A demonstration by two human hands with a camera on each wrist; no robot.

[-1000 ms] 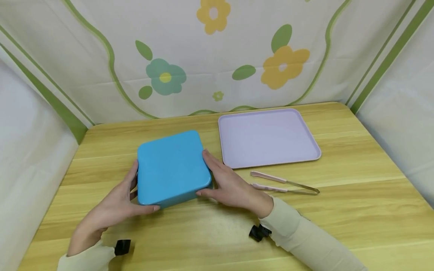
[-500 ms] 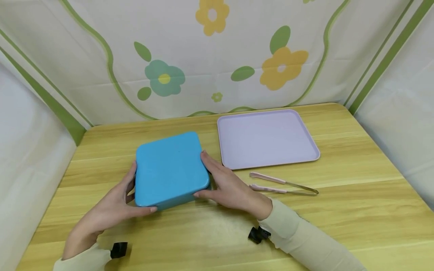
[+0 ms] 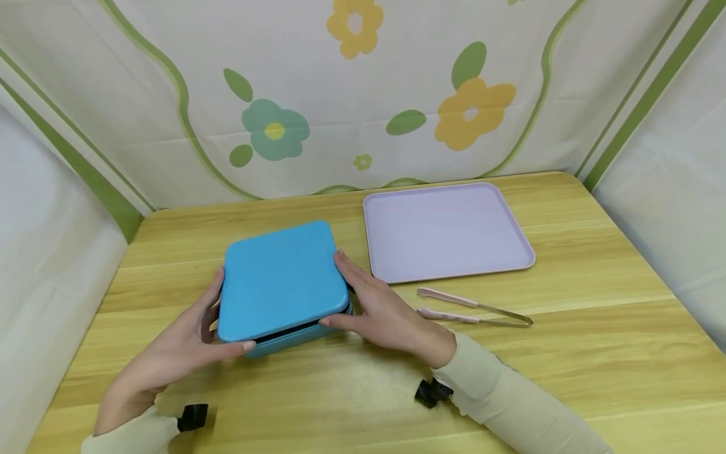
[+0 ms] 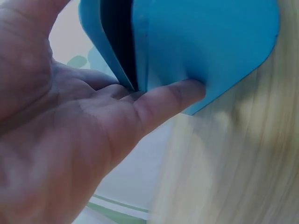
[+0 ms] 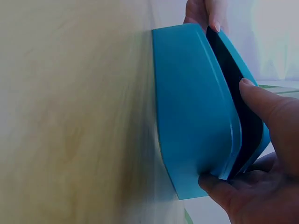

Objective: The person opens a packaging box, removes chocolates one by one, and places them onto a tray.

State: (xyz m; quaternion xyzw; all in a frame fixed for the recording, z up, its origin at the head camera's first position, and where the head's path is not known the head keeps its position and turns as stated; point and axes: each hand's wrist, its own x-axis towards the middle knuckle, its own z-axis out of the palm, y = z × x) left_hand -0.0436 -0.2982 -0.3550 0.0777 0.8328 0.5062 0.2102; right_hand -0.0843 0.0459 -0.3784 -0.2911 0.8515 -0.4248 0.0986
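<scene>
A blue square box (image 3: 297,340) sits on the wooden table, left of the middle. Its blue lid (image 3: 283,277) is raised along the near edge, and a dark gap shows under it. My left hand (image 3: 181,347) grips the lid's left side, thumb along the front edge; in the left wrist view one finger (image 4: 177,93) presses on the box wall (image 4: 215,42). On the opposite side my right hand (image 3: 388,315) holds the lid, its thumb (image 5: 257,95) at the lid's edge in the right wrist view and a finger against the box wall (image 5: 191,102). The box's contents are hidden.
A pale purple tray (image 3: 448,233) lies at the back, right of the box. In front of it rest tongs (image 3: 450,297) with pink handles, close to my right wrist. A patterned cloth (image 3: 363,113) hangs behind the table (image 3: 595,328).
The lid has come up off the box at the front and shifted slightly left, so a dark gap now shows. My left hand has moved a little left with it.
</scene>
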